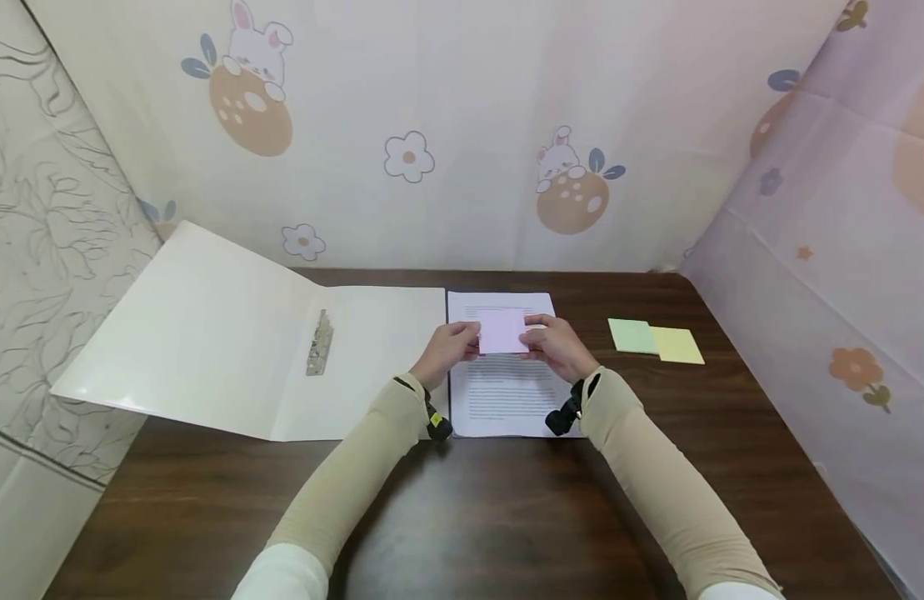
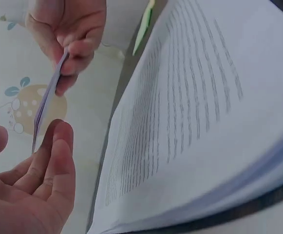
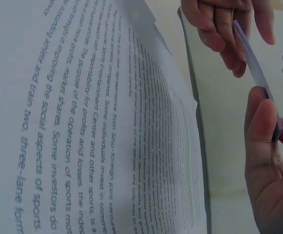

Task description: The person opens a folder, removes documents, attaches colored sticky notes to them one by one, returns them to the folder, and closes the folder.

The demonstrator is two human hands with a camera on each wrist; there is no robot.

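Note:
A lilac sticky note pad (image 1: 501,332) is held up above a stack of printed sheets (image 1: 514,400). My right hand (image 1: 555,342) pinches its right end between thumb and fingers, plain in the right wrist view, where the pad (image 3: 258,73) appears edge-on. At the other end is my left hand (image 1: 450,350). In the left wrist view the left hand's fingers (image 2: 58,161) lie loosely bent by the pad's near end, the thumb standing apart from it. Whether those fingers touch the pad I cannot tell.
Left of the sheets lies an open white binder (image 1: 387,333) with a metal clip (image 1: 320,343), its cover (image 1: 192,333) spread to the left. A green sticky pad (image 1: 632,336) and a yellow one (image 1: 679,345) lie right on the dark wooden table (image 1: 491,517). Patterned curtains surround it.

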